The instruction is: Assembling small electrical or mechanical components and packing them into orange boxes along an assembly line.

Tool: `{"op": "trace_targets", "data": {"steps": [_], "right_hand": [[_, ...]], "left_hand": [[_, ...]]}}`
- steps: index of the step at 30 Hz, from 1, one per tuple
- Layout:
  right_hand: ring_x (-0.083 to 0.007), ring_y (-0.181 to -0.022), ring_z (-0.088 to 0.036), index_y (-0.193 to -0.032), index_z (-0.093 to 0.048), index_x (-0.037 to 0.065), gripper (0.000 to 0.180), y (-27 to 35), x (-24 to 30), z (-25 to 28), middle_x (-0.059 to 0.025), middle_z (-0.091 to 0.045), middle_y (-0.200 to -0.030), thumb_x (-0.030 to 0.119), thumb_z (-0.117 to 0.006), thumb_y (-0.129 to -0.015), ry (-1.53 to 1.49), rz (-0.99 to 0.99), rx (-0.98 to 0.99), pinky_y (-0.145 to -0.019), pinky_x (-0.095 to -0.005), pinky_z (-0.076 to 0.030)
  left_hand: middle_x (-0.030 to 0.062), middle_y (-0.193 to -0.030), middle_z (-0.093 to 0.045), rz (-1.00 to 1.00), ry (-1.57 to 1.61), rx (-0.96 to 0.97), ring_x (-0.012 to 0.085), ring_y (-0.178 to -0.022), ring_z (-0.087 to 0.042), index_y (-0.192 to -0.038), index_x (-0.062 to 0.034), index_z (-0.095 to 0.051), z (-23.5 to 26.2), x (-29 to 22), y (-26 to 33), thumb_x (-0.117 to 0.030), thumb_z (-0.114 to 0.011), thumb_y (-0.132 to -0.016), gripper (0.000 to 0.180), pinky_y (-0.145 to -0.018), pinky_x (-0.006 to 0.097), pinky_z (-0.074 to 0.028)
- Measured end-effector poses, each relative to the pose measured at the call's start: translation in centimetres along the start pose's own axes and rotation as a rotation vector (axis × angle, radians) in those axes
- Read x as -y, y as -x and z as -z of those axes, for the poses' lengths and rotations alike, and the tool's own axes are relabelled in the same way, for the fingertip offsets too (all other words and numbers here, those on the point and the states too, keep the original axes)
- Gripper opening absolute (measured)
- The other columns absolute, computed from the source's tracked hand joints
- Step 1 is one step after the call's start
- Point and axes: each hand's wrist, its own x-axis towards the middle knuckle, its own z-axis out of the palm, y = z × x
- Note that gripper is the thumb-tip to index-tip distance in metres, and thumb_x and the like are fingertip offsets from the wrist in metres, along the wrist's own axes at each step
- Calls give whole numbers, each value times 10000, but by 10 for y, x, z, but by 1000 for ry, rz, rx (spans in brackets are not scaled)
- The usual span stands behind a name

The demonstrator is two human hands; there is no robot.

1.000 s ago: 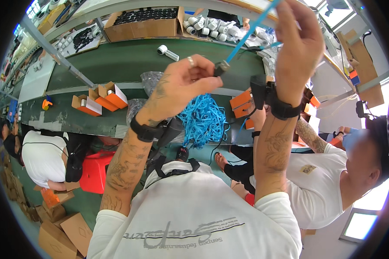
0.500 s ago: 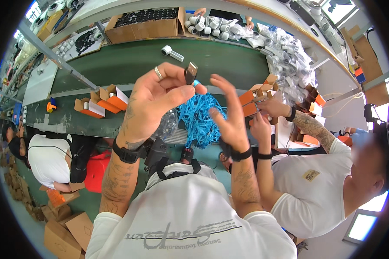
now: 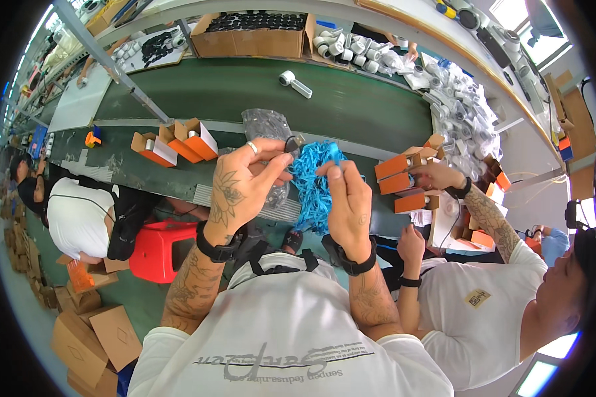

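My left hand (image 3: 241, 192) is closed in a pinch around a black cable end with a metal USB plug (image 3: 296, 141), held above the work surface. My right hand (image 3: 351, 208) faces it, thumb and forefinger together on a blue strap (image 3: 335, 155). Between and below both hands lies a tangled heap of thin blue straps (image 3: 313, 198). A clear plastic bag (image 3: 266, 124) with small dark pieces shows behind my left fingers, which partly cover it. The rest of the cable is hidden by my left hand.
Beyond lies a green conveyor belt (image 3: 218, 92) bearing a white-and-black device with a handle (image 3: 296, 85). Open orange-and-brown boxes (image 3: 198, 140) stand left; more boxes (image 3: 394, 175) stand right, where a co-worker's hand (image 3: 440, 175) reaches. Bagged white devices (image 3: 463, 106) are heaped far right. A red stool (image 3: 153, 251) stands lower left.
Both hands have come down toward the blue heap. My right hand, open half a second ago, has closed on a blue strap. My left hand still pinches the USB plug.
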Motion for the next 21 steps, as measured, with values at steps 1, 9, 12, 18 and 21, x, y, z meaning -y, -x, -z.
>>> {"op": "trace_targets", "data": {"steps": [1, 9, 12, 18, 21], "right_hand": [[-235, -641, -590, -1070, -679, 1, 227, 1, 5, -2, -120, -632, -729, 167, -546, -1149, -26, 92, 44, -628, -391, -469], [-396, -594, -629, -922, -602, -11, 191, -1, 3, -10, -206, -631, -705, 121, -613, -1060, 174, 40, 219, -596, -482, -495], [-378, -582, -648, -932, -627, -7, 152, 0, 3, -12, -195, -653, -702, 109, -629, -1030, 106, 39, 156, -580, -465, -498], [-368, -580, -660, -927, -642, -8, 137, 1, -3, -20, -194, -668, -713, 99, -646, -1012, 141, 51, 135, -564, -449, -496], [-367, -584, -666, -919, -638, -10, 140, -1, -3, -25, -194, -667, -711, 95, -645, -1011, 159, 44, 140, -564, -449, -498]], "left_hand": [[153, -1114, -821, 24, 26, 13, 176, -899, -802, -1280, 87, -700, 1, 10, 2, -85, -724, -1070, 272, -809, 290, -644], [133, -1188, -762, 19, 164, 191, 180, -1053, -776, -1297, 93, -731, -4, 29, 15, 4, -683, -1059, 259, -946, 312, -647], [124, -1260, -708, -13, 206, 231, 185, -1122, -740, -1315, 90, -727, -4, 32, 18, 25, -679, -1056, 271, -980, 322, -631], [114, -1288, -689, -5, 220, 237, 180, -1181, -698, -1316, 104, -722, 1, 34, 22, 15, -717, -1036, 294, -1022, 323, -597], [109, -1290, -699, -9, 216, 230, 179, -1159, -719, -1305, 108, -725, 6, 34, 22, -27, -736, -1042, 296, -1026, 319, -601]]}}
